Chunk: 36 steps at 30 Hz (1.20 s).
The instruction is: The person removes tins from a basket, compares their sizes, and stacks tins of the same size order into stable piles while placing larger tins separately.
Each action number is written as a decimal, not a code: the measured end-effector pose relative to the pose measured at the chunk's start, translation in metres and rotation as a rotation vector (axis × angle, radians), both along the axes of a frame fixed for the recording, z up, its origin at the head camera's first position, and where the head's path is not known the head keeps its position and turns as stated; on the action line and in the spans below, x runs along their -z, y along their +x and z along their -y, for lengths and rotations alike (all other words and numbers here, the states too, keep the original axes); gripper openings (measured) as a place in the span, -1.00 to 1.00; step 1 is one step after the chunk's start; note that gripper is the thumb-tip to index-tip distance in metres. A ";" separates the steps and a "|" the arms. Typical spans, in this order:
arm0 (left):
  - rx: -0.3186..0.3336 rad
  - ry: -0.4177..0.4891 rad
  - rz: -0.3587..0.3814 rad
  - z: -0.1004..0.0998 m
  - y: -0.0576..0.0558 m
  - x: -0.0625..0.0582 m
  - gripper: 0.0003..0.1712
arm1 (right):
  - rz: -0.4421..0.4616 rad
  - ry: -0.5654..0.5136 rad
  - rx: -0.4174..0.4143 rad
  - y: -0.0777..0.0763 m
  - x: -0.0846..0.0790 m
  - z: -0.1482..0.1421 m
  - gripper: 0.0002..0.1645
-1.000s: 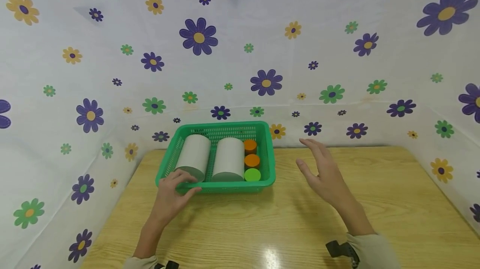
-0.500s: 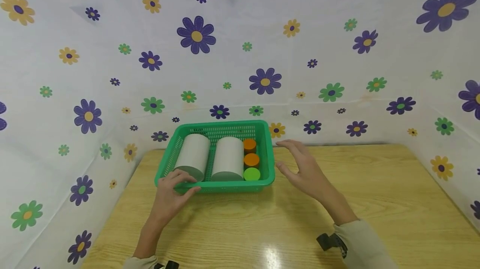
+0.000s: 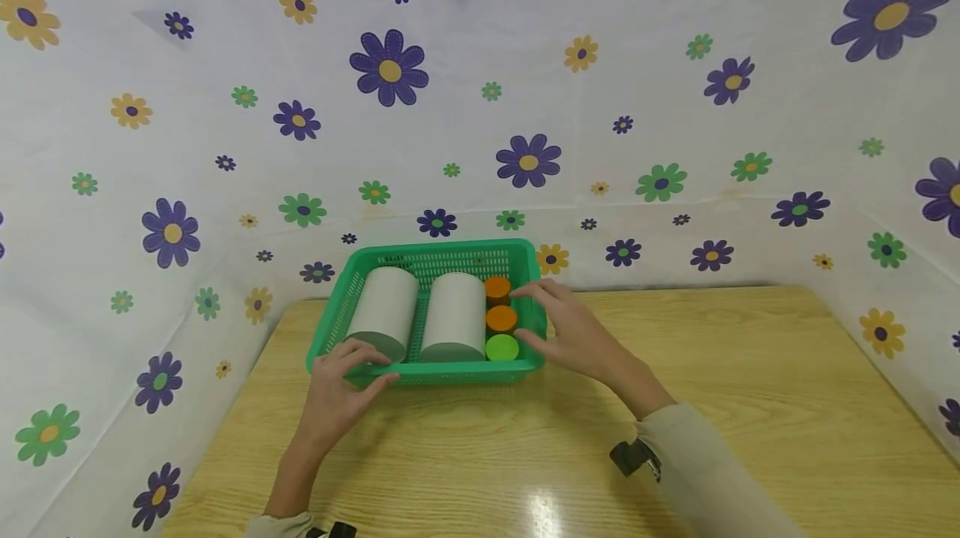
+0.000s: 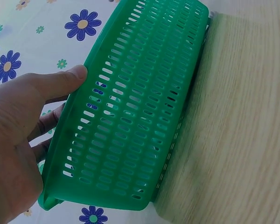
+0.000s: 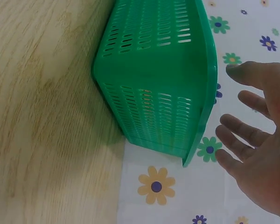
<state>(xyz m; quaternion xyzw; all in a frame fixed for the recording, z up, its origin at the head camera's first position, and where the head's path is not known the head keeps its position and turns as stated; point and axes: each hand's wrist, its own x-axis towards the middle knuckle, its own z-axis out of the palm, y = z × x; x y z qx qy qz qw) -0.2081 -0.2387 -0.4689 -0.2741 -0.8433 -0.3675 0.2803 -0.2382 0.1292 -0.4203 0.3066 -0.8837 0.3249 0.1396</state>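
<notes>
A green plastic basket (image 3: 450,369) with slotted walls sits on the table. Its front-left rim is held by my left hand (image 3: 337,392), thumb outside and fingers over the inner side; the left wrist view shows the thumb (image 4: 78,73) on the rim. Inside lie two white paper-like rolls, the left one (image 3: 387,305) and the middle one (image 3: 456,313). Along the right wall are two orange-topped round items (image 3: 501,319) and a lime-green-topped one (image 3: 502,347). My right hand (image 3: 573,334) hovers over the right rim with spread fingers, fingertips near the orange tops, holding nothing.
The basket stands toward the back of a light wooden table (image 3: 712,371). Behind and at both sides hangs a white cloth (image 3: 660,88) printed with purple, green and yellow flowers.
My right hand has moved left, from beside the basket to over its right rim. The left hand keeps its grip on the front-left rim. The view shifts slightly.
</notes>
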 end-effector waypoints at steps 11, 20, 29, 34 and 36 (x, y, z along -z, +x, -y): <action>-0.025 -0.009 0.004 0.004 0.001 0.001 -0.67 | 0.072 0.165 -0.043 -0.010 -0.004 0.020 -0.42; -0.032 -0.027 0.027 0.006 0.001 0.001 -0.68 | 0.146 0.263 -0.086 -0.021 -0.003 0.033 -0.47; -0.015 -0.036 -0.027 0.003 -0.003 -0.001 -0.67 | 0.177 0.396 -0.102 -0.030 -0.005 0.040 -0.50; -0.005 -0.034 -0.047 0.002 -0.003 -0.001 -0.67 | 0.182 0.465 -0.137 -0.035 -0.006 0.044 -0.55; -0.009 -0.034 -0.039 0.001 -0.002 0.000 -0.68 | 0.186 0.481 -0.152 -0.037 -0.004 0.045 -0.53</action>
